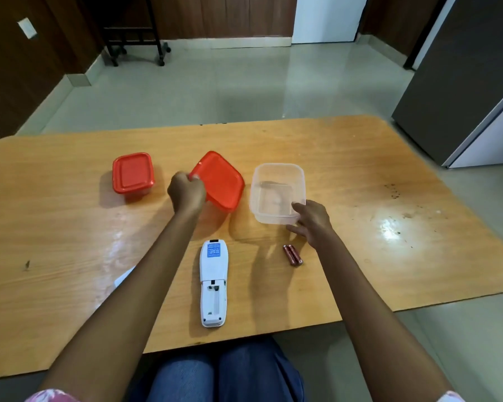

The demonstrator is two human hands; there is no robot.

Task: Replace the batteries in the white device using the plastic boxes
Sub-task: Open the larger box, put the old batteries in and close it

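On the tabletop (360, 175), the open clear box (273, 195) could be shoved away by the right hand (312, 221), whose nearly straight fingers are laid on its near corner. The red lid (221, 181), pinched at a tilt by the curled fingers of the left hand (186, 192), may be dropped. The white device (213, 285), compartment open, is laid by the near edge; the two batteries (292, 254) beside it could be rolled away.

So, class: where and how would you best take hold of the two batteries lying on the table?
Come from above and pinch across the outer long sides of the batteries at mid-length. They lie flat on the table, side by side and seemingly touching, so both probably lift together; their round ends offer little. The right hand is nearest.
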